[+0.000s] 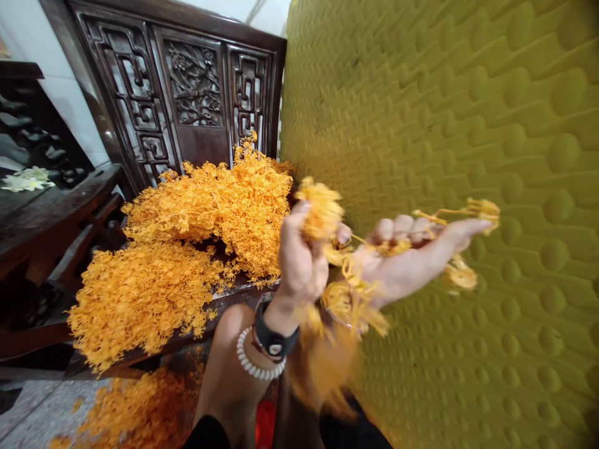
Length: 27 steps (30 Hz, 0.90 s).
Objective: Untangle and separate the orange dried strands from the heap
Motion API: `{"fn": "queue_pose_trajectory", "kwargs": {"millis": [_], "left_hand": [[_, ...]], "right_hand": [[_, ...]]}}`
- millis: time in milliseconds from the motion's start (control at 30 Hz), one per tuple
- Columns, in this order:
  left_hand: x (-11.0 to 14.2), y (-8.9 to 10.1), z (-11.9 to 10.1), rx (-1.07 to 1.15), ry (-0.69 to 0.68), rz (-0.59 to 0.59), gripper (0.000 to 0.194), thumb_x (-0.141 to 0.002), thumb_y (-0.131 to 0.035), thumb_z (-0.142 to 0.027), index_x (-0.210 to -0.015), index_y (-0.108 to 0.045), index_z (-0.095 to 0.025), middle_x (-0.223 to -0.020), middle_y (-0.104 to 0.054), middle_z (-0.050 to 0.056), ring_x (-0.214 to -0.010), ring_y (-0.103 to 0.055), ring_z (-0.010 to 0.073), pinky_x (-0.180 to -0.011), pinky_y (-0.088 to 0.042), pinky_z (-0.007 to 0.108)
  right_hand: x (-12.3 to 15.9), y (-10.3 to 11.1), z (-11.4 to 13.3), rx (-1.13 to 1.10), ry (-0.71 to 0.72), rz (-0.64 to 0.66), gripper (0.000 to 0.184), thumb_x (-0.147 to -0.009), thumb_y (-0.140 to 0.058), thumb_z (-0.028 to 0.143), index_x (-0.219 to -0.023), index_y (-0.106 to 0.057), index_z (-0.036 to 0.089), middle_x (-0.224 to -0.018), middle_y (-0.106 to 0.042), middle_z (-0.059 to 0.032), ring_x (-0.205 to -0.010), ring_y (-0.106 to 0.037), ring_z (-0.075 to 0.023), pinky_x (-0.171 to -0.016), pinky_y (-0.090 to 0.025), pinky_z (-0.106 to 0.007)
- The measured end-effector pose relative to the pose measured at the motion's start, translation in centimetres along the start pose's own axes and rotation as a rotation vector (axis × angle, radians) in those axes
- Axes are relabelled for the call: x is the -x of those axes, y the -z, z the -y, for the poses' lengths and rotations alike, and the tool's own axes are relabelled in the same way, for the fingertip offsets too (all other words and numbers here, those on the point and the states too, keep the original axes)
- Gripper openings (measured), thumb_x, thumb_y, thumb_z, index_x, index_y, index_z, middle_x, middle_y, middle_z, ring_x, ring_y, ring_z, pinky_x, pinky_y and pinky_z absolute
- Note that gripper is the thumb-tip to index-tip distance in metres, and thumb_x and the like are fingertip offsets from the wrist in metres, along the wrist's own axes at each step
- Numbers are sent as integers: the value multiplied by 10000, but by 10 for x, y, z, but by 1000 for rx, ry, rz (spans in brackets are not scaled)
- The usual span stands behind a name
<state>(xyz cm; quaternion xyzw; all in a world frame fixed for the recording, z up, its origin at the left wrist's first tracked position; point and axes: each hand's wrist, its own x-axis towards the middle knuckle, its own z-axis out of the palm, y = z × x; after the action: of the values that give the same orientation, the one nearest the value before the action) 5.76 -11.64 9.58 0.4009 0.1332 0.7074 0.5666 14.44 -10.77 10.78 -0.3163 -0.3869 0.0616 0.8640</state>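
Observation:
My left hand (299, 255), with a black watch and a white bead bracelet on the wrist, is closed around a small bunch of orange artificial flower sprigs (321, 209). My right hand (412, 255) lies palm up beside it, fingers partly curled over more orange sprigs (463, 212) that trail off its fingertips. Loose sprigs hang blurred beneath both hands. Both hands are in front of a big olive-green studded panel (468, 112).
A large heap of orange flower sprigs (187, 249) covers a dark carved wooden bench (187, 87) at the left. More sprigs lie on the floor (135, 405). A dark side table with white flowers (25, 179) stands far left.

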Motion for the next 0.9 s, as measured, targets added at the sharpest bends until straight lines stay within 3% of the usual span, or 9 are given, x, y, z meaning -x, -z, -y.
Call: {"fn": "queue_pose_trajectory", "kwargs": {"millis": [67,100,200,300,533,600,700,800,900], "left_hand": [[1,4,-5,93,1,-28,369,-891,-312,-491,-654,-371,-215,-521,-309,-42,-441,-321,90,-511,-435,266],[1,6,-6,119,9,3,352,-872,-372,-489,-653,-383,-214,-517,-301,-49,-428,-299,84,-501,-426,257],[-2,12,-4,165,9,44,318,-790,-551,-463,-642,-460,-196,-544,-390,-40,-445,-341,71,-440,-364,219],[-11,23,-7,227,-112,-42,284,-796,-531,-429,-644,-524,-189,-539,-444,-30,-445,-383,74,-417,-339,217],[-19,66,-30,-28,-247,-193,243,-727,-643,-428,-682,-594,-195,-628,-500,-32,-553,-465,94,-574,-417,249],[-18,71,-33,-111,-296,-116,264,-744,-654,-399,-616,-550,-193,-594,-423,-46,-538,-409,79,-591,-399,231],[-18,70,-36,-231,-357,29,345,-772,-636,-395,-566,-464,-177,-577,-337,-43,-526,-331,80,-521,-338,218],[-20,69,-38,-315,-330,89,327,-810,-596,-400,-610,-465,-177,-591,-347,-33,-532,-317,88,-477,-298,225],[-21,70,-40,-430,-294,130,279,-829,-571,-410,-676,-514,-183,-622,-421,-12,-563,-378,106,-494,-331,238]], "right_hand": [[0,-5,-3,-196,-3,-132,401,-803,-448,469,-641,-167,233,-619,-98,54,-454,-107,-107,-421,-161,-248],[2,-10,-4,-237,-19,-102,363,-788,-467,442,-642,-205,238,-616,-114,57,-452,-116,-108,-423,-158,-245],[16,-29,1,-246,-146,77,300,-801,-484,401,-640,-286,243,-564,-167,72,-425,-150,-103,-416,-184,-247],[26,-36,11,-253,-323,298,330,-799,-524,383,-590,-326,222,-543,-235,65,-438,-209,-87,-433,-221,-249],[19,-19,17,-150,-93,656,131,-768,-571,251,-647,-574,200,-738,-512,-11,-753,-514,-138,-737,-428,-308],[19,-18,17,-139,-128,749,97,-769,-578,207,-673,-566,207,-784,-583,-20,-781,-561,-155,-744,-450,-325],[23,-20,20,-184,-298,882,141,-785,-584,179,-706,-483,237,-698,-606,19,-593,-567,-126,-571,-452,-287],[27,-22,25,-234,-453,953,176,-787,-597,202,-880,-478,294,-633,-532,56,-471,-472,-91,-438,-362,-234],[27,-22,28,-219,-485,971,199,-793,-602,254,-966,-511,289,-656,-440,51,-491,-372,-67,-452,-313,-220]]}}
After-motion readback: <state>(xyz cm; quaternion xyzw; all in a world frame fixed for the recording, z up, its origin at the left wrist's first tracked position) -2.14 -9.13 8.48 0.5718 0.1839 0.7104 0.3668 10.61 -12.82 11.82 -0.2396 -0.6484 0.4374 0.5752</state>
